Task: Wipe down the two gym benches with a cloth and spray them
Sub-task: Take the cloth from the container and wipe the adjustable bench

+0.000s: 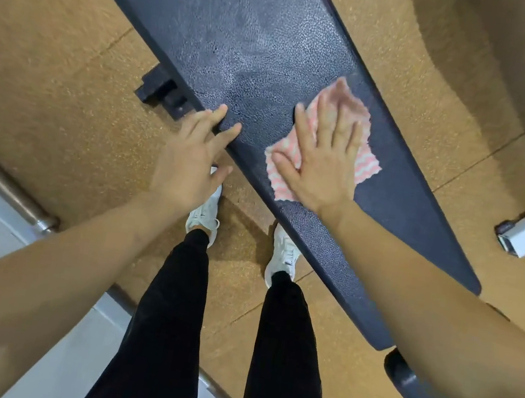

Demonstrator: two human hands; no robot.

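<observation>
A person is wiping a dark padded surface with a pink-and-white striped cloth.

The right hand is lying flat on the cloth, fingers straight and spread, pressing it onto the surface about midway along its length, toward the far edge. The left hand is open and holding nothing, its fingertips resting on the near edge. The surface is running slantwise over a speckled tan floor, with damp-looking streaks showing on the pad beyond the cloth. The person is standing beside it in white shoes; a dark bracket is sticking out from under the near edge.
</observation>
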